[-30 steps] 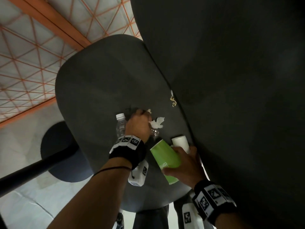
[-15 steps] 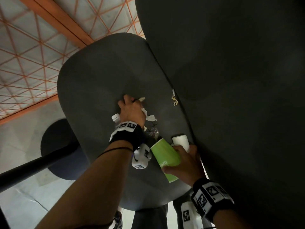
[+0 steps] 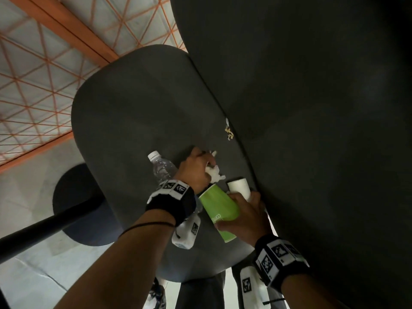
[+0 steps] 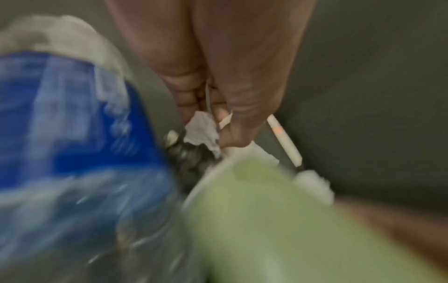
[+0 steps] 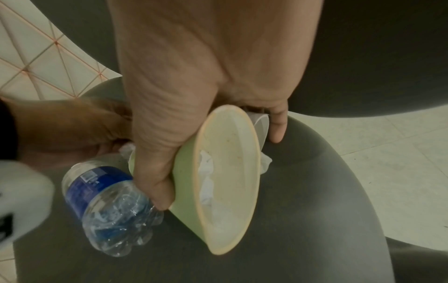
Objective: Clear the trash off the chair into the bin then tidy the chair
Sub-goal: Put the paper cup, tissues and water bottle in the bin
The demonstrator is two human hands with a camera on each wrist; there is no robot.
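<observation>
My left hand (image 3: pixel 197 167) grips crumpled white tissue (image 3: pixel 214 175) right above the mouth of a green paper cup (image 3: pixel 219 210). My right hand (image 3: pixel 244 218) holds that cup tilted on the dark grey chair seat (image 3: pixel 133 112), with a small white cup (image 3: pixel 238 187) tucked under its fingers. In the right wrist view the green cup (image 5: pixel 186 172) has white tissue (image 5: pixel 208 183) inside. A crushed clear bottle (image 3: pixel 161 168) with a blue label (image 5: pixel 97 180) lies on the seat beside my left wrist. The blurred left wrist view shows tissue (image 4: pixel 203 130) in my fingers and a white stick (image 4: pixel 286 141).
A small yellow scrap (image 3: pixel 229 133) lies in the crease between the seat and the tall dark backrest (image 3: pixel 312 108). A black round base (image 3: pixel 75 197) and a black bar (image 3: pixel 44 233) stand at the lower left. Orange-lined flooring (image 3: pixel 33 74) lies beyond the seat.
My left hand reached out over the seat, closed on more tissue and came back to the green cup's mouth. The right hand and both cups stayed put.
</observation>
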